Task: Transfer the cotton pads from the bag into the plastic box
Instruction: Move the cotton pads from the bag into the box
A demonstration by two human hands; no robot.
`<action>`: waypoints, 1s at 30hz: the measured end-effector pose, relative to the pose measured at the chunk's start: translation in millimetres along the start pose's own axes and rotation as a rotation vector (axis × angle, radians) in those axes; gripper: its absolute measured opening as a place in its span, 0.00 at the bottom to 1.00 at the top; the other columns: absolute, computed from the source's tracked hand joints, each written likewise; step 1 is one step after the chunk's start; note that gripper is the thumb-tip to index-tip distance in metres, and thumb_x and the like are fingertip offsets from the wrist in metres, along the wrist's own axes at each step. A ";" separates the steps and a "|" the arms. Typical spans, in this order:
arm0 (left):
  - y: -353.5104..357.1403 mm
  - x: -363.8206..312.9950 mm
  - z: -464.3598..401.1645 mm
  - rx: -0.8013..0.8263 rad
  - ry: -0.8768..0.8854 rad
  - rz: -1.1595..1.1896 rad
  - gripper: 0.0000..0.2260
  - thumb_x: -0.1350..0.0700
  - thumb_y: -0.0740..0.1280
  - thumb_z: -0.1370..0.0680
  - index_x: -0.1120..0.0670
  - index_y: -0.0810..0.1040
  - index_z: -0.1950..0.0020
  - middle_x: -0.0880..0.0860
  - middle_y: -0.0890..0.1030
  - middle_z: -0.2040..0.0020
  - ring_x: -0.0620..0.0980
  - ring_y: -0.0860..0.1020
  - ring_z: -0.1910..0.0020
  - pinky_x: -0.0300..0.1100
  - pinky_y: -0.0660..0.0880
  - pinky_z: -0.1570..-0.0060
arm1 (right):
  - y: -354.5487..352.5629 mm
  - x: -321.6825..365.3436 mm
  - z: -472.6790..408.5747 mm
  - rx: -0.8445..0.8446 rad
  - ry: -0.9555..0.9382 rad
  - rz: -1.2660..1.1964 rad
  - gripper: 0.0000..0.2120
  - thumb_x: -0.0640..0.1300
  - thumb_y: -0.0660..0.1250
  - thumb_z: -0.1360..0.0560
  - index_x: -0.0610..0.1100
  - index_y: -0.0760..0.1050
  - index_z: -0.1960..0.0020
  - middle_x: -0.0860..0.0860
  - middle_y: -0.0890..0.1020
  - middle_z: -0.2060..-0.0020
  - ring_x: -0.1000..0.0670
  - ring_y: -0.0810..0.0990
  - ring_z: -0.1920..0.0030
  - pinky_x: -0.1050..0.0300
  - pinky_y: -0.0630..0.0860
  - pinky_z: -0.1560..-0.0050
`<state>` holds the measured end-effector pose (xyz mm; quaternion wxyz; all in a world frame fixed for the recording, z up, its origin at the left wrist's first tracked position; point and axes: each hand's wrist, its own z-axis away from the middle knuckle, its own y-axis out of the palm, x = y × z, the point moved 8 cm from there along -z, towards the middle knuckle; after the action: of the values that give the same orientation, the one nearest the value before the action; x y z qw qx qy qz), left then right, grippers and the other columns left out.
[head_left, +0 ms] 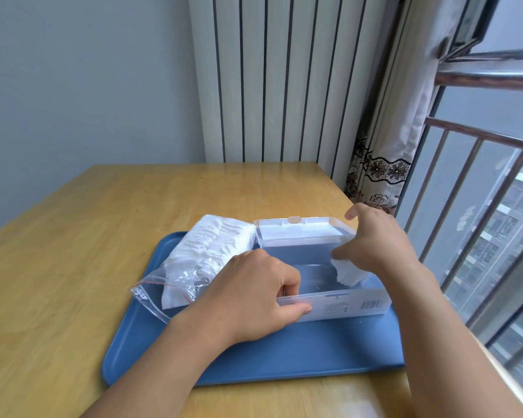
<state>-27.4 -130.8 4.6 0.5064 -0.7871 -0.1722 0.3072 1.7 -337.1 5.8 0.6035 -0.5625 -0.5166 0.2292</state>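
daylight from window (480,206) at right | soft shadows | wide-angle bending at edges

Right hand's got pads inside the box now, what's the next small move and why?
Probably let go: the right hand holds cotton pads low inside the open plastic box, which the left hand steadies by its near wall. Most pads remain in the bag.
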 end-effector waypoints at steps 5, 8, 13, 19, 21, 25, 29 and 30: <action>-0.3 1.4 0.3 -0.003 -0.019 -0.003 0.16 0.42 0.72 0.28 0.47 0.71 0.68 0.45 0.75 0.72 0.44 0.72 0.69 0.37 0.65 0.65 | -9.8 8.1 2.4 -0.013 -0.084 -0.309 0.31 0.58 0.81 0.36 0.50 0.77 0.37 0.49 0.77 0.44 0.48 0.76 0.43 0.52 0.74 0.47; -1.0 2.3 -0.1 0.002 -0.032 -0.012 0.16 0.42 0.72 0.27 0.47 0.71 0.68 0.44 0.71 0.74 0.41 0.70 0.71 0.34 0.62 0.67 | -57.2 17.4 17.7 -0.351 -0.201 -0.469 0.14 0.57 0.74 0.27 0.47 0.84 0.51 0.51 0.85 0.56 0.50 0.83 0.55 0.54 0.78 0.53; -1.1 3.5 -0.6 0.002 -0.045 -0.015 0.17 0.42 0.73 0.27 0.47 0.69 0.69 0.45 0.70 0.74 0.42 0.69 0.72 0.33 0.60 0.69 | -1.1 35.1 38.3 0.424 -0.088 -0.436 0.30 0.61 0.59 0.19 0.37 0.83 0.58 0.42 0.87 0.67 0.44 0.87 0.66 0.51 0.84 0.59; -3.3 8.0 -1.3 -0.014 -0.048 -0.009 0.15 0.42 0.73 0.27 0.48 0.73 0.67 0.47 0.74 0.72 0.44 0.71 0.71 0.36 0.63 0.69 | 16.9 28.7 28.2 0.379 -0.123 -0.146 0.26 0.62 0.60 0.19 0.41 0.82 0.57 0.47 0.87 0.62 0.46 0.86 0.56 0.48 0.80 0.45; -2.9 7.8 -1.8 -0.022 -0.038 0.001 0.15 0.42 0.73 0.27 0.48 0.73 0.67 0.47 0.75 0.72 0.45 0.71 0.71 0.38 0.64 0.68 | 18.4 33.0 31.0 0.416 -0.160 -0.146 0.25 0.62 0.61 0.20 0.41 0.82 0.56 0.48 0.87 0.61 0.46 0.86 0.56 0.51 0.81 0.48; -3.3 9.6 -1.6 -0.046 -0.018 -0.021 0.17 0.38 0.72 0.27 0.48 0.74 0.66 0.46 0.74 0.72 0.43 0.70 0.71 0.37 0.64 0.68 | 3.0 41.9 35.2 0.389 -0.189 -0.378 0.23 0.58 0.62 0.19 0.41 0.83 0.56 0.45 0.87 0.61 0.43 0.87 0.61 0.52 0.82 0.63; -6.8 8.8 0.0 -0.092 -0.011 -0.004 0.24 0.28 0.62 0.29 0.49 0.79 0.61 0.45 0.81 0.65 0.44 0.77 0.63 0.42 0.75 0.60 | -50.7 24.4 25.4 -0.091 -0.150 -0.708 0.26 0.56 0.61 0.17 0.38 0.82 0.63 0.42 0.84 0.71 0.45 0.81 0.75 0.57 0.75 0.75; -9.4 8.4 0.1 -0.117 -0.008 0.015 0.25 0.28 0.59 0.29 0.48 0.80 0.60 0.44 0.82 0.63 0.43 0.78 0.61 0.43 0.76 0.57 | -54.9 21.3 24.7 -0.140 -0.138 -0.747 0.27 0.56 0.60 0.17 0.37 0.81 0.64 0.42 0.83 0.73 0.45 0.80 0.75 0.57 0.75 0.75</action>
<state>-20.8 -121.8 10.5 0.4567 -0.8154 -0.1858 0.3034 -29.2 -322.3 59.8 0.5694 -0.3588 -0.7396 -0.0052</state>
